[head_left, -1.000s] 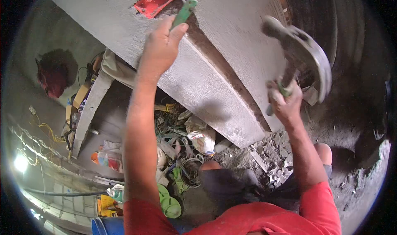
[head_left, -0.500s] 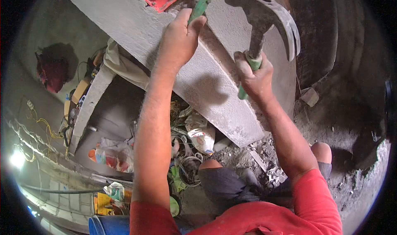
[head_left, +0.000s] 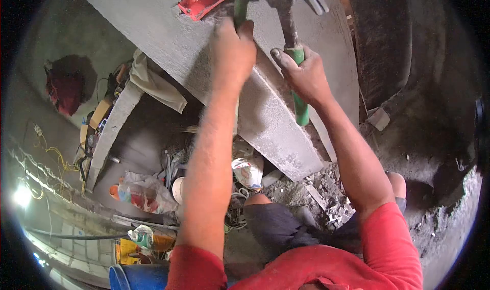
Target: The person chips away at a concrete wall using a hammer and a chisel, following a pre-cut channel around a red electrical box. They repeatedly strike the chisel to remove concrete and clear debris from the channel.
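My left hand (head_left: 233,50) is closed around a green-handled tool (head_left: 240,10), whose lower end is hidden in my fist. Just left of the tool's top is a red box (head_left: 204,1) set in the grey concrete surface (head_left: 168,30). My right hand (head_left: 304,76) grips the green handle of a claw hammer (head_left: 290,27). The hammer's head is at the top of the view, at the upper end of the green tool; whether they touch I cannot tell. A groove runs down the concrete between my hands.
Rubble (head_left: 334,208) lies below the concrete's lower end. A white bag (head_left: 248,171) and a plastic bag (head_left: 145,193) are on the floor. A blue barrel (head_left: 140,277) stands at the lower left. A dark red bag (head_left: 65,90) hangs at the left.
The hammer has moved up and left, its head now by the green tool's top. My left hand has shifted slightly right and down, and the tool stands more upright.
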Action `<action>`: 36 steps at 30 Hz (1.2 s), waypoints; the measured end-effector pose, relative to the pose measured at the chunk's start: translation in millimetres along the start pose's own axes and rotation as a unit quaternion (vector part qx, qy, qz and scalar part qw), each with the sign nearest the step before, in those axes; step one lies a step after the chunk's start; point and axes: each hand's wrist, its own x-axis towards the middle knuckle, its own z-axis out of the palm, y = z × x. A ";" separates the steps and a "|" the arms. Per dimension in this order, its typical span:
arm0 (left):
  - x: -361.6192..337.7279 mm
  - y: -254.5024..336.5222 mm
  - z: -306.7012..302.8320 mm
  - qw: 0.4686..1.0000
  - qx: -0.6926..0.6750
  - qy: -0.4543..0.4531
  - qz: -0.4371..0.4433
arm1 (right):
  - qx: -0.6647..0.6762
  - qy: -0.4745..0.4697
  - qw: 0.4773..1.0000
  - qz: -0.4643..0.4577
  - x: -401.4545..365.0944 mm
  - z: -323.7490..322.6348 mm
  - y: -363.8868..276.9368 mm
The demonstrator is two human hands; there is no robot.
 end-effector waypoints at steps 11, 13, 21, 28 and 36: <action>-24.6 -26.8 -64.8 0.983 -0.166 0.023 -0.077 | -0.012 -0.065 0.996 0.052 -26.7 -52.3 -22.7; -1.1 -27.9 -88.7 0.984 -0.165 0.038 -0.057 | -0.001 -0.073 0.997 -0.004 -21.5 -62.0 -37.4; 64.8 -61.5 -105.3 0.988 0.138 -0.013 0.068 | -0.225 -0.027 0.970 -0.092 2.2 -77.1 -137.0; 81.1 -16.9 -126.9 0.989 0.053 -0.105 -0.093 | -0.329 -0.020 0.894 -0.304 48.5 -62.6 -203.3; 94.8 -45.3 -110.5 0.987 0.125 -0.052 0.092 | -0.322 -0.068 0.933 -0.149 12.0 -36.8 -271.8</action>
